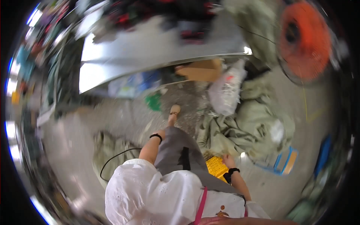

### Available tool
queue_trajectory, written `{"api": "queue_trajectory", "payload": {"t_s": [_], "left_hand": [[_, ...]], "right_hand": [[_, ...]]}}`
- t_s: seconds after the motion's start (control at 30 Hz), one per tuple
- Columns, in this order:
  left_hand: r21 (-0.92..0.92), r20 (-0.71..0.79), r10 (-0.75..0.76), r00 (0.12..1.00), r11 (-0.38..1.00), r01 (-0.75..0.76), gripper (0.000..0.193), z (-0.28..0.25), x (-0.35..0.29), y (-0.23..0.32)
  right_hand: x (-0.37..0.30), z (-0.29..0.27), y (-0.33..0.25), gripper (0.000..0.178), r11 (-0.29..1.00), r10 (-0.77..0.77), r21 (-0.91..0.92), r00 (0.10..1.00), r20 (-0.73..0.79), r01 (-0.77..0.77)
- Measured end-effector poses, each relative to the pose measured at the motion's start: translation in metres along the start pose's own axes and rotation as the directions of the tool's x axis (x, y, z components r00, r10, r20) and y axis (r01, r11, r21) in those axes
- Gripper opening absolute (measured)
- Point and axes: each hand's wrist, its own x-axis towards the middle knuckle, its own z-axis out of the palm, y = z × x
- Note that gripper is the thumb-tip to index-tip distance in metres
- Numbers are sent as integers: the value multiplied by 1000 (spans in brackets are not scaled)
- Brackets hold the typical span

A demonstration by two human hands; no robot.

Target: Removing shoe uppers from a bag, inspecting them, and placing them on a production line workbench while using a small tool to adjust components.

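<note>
My left hand (161,133) rests by my grey-clad knee, a black band round its wrist. My own leg hides most of its fingers, so I cannot tell how they are held. Low on my right side, my right hand (228,161) is at the edge of a yellow plastic thing with a grid pattern (216,167). Its fingers look curled against that edge, though blur softens them. My thigh covers part of the yellow thing, and its full shape does not show.
A pale, shiny table (161,48) stands ahead with blurred dark and red items on it. Beneath are a cardboard box (204,70) and a clear plastic bag (226,90). Olive cloth (258,116) is heaped at right. An orange fan (305,41) stands beyond; a blue frame (283,162) lies nearer.
</note>
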Motion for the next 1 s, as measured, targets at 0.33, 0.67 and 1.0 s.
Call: {"api": "queue_trajectory", "payload": {"t_s": [0.33,0.67,1.0], "left_hand": [[-861,315,-736,599,45,507,24,267,-291,26],[-832,338,-763,550,30,554,37,378,-258,16],[-509,569,-706,421,100,855,35,577,-217,-230]], "right_hand": [[55,-47,26,16,344,45,-811,855,517,472],[73,248,-238,17,51,-359,-556,535,765,829],[-123,431,-230,19,273,479,-678,515,711,682]]}}
